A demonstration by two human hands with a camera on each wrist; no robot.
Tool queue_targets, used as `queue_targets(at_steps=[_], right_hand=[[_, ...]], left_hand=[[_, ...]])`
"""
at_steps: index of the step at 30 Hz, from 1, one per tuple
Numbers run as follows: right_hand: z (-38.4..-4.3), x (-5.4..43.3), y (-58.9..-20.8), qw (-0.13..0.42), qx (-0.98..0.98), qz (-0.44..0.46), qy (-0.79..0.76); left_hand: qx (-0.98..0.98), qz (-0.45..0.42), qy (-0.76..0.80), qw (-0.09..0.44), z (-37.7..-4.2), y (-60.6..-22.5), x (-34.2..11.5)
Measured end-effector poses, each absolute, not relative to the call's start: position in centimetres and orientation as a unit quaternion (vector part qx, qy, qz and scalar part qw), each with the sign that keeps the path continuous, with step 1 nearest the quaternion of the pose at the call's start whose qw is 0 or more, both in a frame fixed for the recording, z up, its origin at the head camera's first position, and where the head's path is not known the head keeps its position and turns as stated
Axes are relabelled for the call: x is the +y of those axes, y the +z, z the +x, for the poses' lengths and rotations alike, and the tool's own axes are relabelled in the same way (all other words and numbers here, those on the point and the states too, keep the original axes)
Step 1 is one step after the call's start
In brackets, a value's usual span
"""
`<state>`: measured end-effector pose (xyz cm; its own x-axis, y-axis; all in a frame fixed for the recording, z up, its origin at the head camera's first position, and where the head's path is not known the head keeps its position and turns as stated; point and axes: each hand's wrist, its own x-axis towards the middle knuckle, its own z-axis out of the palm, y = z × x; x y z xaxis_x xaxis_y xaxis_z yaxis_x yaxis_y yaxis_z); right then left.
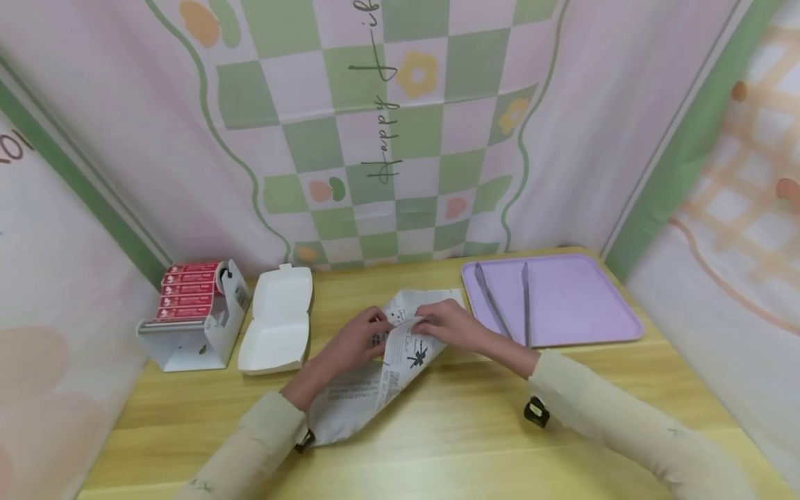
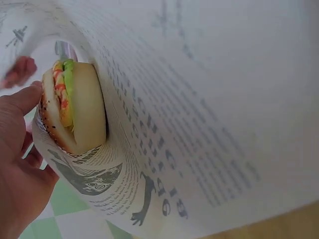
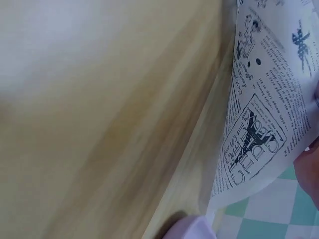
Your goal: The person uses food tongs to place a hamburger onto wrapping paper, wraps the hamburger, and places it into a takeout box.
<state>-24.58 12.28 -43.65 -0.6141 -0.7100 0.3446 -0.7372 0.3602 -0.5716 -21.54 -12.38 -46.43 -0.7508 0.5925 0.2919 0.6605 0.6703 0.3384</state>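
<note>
A hamburger [image 2: 88,109] with a seeded bun, lettuce and red sauce sits inside a curved sheet of printed wrapping paper [image 1: 357,399] in the left wrist view. My left hand [image 1: 350,342] grips the burger and paper together, its thumb against the bun and its fingers outside the sheet. Opposite it, my right hand [image 1: 451,325] pinches the folded-over paper edge near the middle of the table. In the head view the paper hides the burger almost wholly, and one flap hangs toward the left forearm. Only part of the right hand [image 3: 308,172] shows in the right wrist view.
A white open takeaway box [image 1: 278,316] stands left of the paper, beside a dispenser [image 1: 215,333] with a roll of red labels [image 1: 187,292]. At the right lies a purple tray [image 1: 578,298] bearing metal tongs [image 1: 527,305]. A patterned curtain [image 1: 400,139] hangs behind the wooden table [image 1: 475,430].
</note>
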Motion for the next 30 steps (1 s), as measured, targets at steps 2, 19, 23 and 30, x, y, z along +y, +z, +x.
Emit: queue_targets(at_steps=[2,19,23,30], right_hand=[[-25.2,11.7,-43.8,0.010,-0.833,0.427,0.352],[-28.6,8.0,-43.3,-0.002,-0.863,0.438,0.252],[-28.9,7.5,-43.2,-0.029,-0.869,0.429,0.246],[-29.1,7.1,-43.6,-0.049,-0.861,0.431,0.267]], left_hand=[[-0.910,-0.337,-0.229,0.071,-21.7,-46.5,-12.3],[-0.877,-0.268,-0.399,-0.011,-21.5,-45.5,-13.7],[-0.868,-0.260,-0.424,-0.010,-21.5,-45.4,-14.3],[-0.914,-0.211,-0.344,0.043,-21.3,-46.0,-14.4]])
